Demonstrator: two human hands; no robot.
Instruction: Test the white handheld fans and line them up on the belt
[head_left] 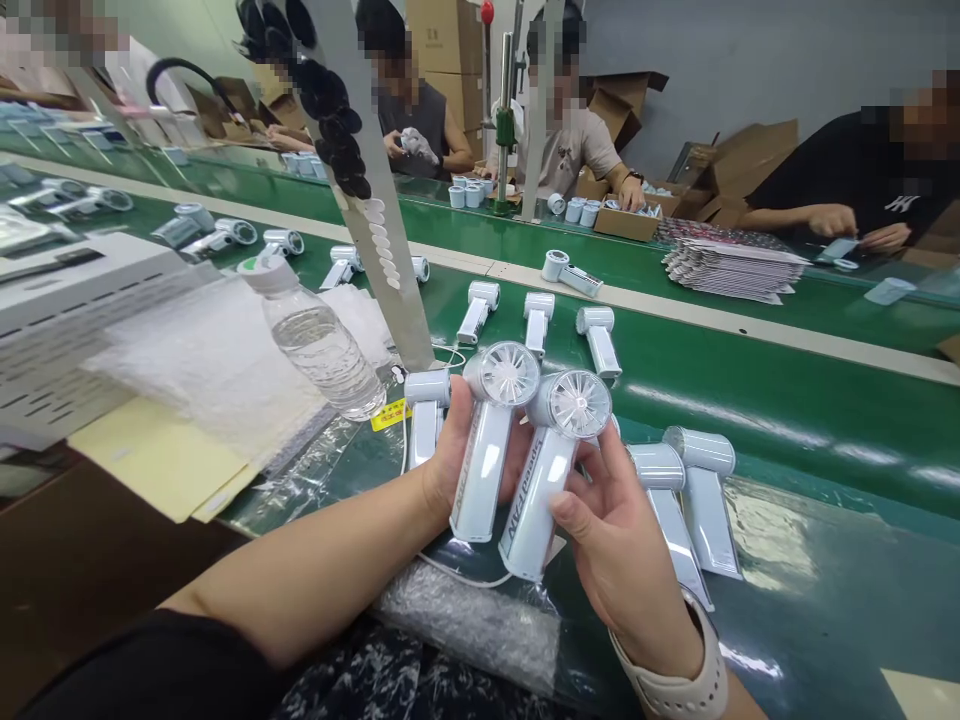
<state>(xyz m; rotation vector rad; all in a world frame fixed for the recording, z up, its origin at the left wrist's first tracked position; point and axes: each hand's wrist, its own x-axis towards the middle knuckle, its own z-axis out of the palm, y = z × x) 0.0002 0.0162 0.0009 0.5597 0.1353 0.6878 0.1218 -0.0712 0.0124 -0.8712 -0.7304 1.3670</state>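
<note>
Two light-blue handheld fans are held side by side above the bench, their round clear-fronted heads facing me. My left hand (pixel 448 440) is closed around the left handheld fan (pixel 480 470), thumb along its side. The right handheld fan (pixel 536 500), lettered along its handle, is gripped by my right hand (pixel 619 530), whose thumb presses on the handle. Just left of my left hand lies another fan (pixel 426 415). Two more fans, a nearer one (pixel 667 500) and a farther one (pixel 709 495), lie right of my right hand. A white cable (pixel 469 580) runs beneath the held fans.
A water bottle (pixel 322 340) stands left beside plastic bags (pixel 202 350). A slanted metal post (pixel 382 240) rises ahead. Several fans lie on the green conveyor (pixel 675 340). Bubble wrap (pixel 480 620) lies near my lap. Across the line, co-workers handle parts near a cardboard box (pixel 626 222).
</note>
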